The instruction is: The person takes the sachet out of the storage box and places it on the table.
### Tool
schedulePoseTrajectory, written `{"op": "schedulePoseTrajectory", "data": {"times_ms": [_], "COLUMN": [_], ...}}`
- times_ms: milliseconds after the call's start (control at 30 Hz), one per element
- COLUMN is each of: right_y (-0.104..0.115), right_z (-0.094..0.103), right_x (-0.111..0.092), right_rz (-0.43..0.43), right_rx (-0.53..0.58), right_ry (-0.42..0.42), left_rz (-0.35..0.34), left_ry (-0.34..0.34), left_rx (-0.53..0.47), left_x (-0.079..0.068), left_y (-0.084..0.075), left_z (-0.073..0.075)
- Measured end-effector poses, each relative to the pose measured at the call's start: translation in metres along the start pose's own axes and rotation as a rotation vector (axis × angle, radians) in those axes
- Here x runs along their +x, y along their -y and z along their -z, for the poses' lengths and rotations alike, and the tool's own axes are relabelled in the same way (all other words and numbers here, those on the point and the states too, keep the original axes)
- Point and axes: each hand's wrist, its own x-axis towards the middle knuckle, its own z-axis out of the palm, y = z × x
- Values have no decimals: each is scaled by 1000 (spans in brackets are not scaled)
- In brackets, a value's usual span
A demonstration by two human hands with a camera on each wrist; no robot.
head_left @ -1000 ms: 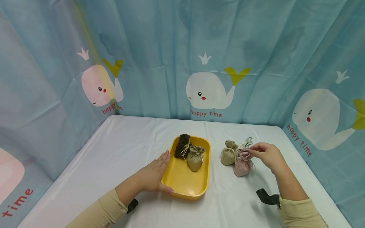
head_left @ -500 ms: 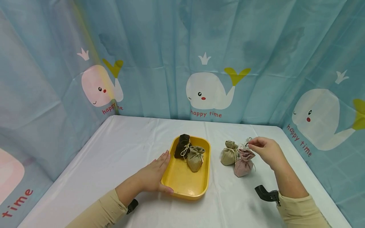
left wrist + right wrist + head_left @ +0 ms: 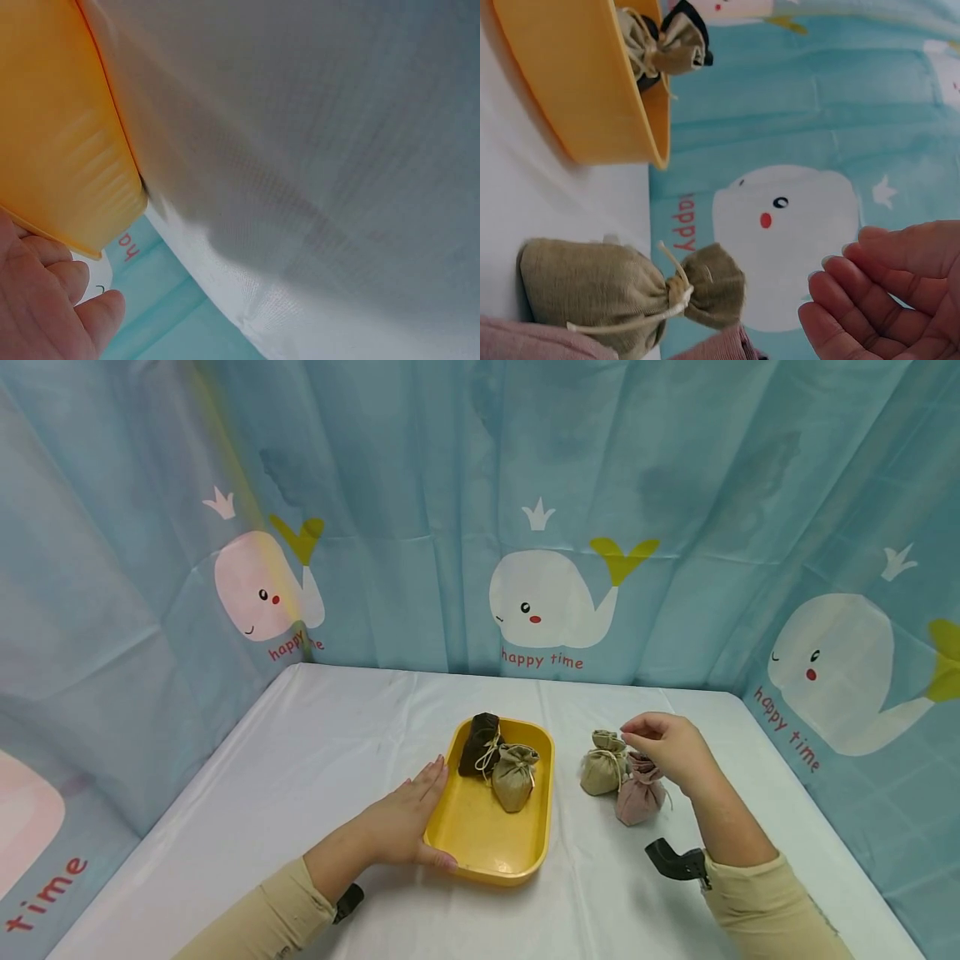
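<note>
My left hand rests with extended fingers along the left side of a yellow plastic tray, its thumb at the near corner. Inside the tray lie a dark brown drawstring pouch and an olive one. To the tray's right, another olive pouch and a pink pouch sit side by side on the cloth. Over these hovers my right hand, fingers loosely bent and holding nothing in the right wrist view. It hides the spot where a white pouch showed earlier.
White cloth covers the table. A blue curtain with whale prints hangs behind and along both sides. Black wrist mounts stick out from the sleeves.
My right hand has let go of the pink pouch's top, lifted past the white pouch, then moved left toward the olive pouch. The left hand and tray have stayed put.
</note>
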Motion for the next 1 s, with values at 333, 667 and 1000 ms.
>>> {"op": "schedulePoseTrajectory", "data": {"times_ms": [333, 667, 1000], "right_y": [8, 21, 25], "right_z": [-22, -51, -77], "right_x": [10, 19, 28], "right_rz": [25, -3, 5], "right_rx": [-30, -8, -29], "right_ry": [25, 74, 121], "left_rz": [-1, -3, 0], "left_ry": [-2, -5, -6], "left_rx": [3, 7, 3], "left_x": [0, 0, 0], "left_y": [0, 0, 0], "left_z": [0, 0, -1]}}
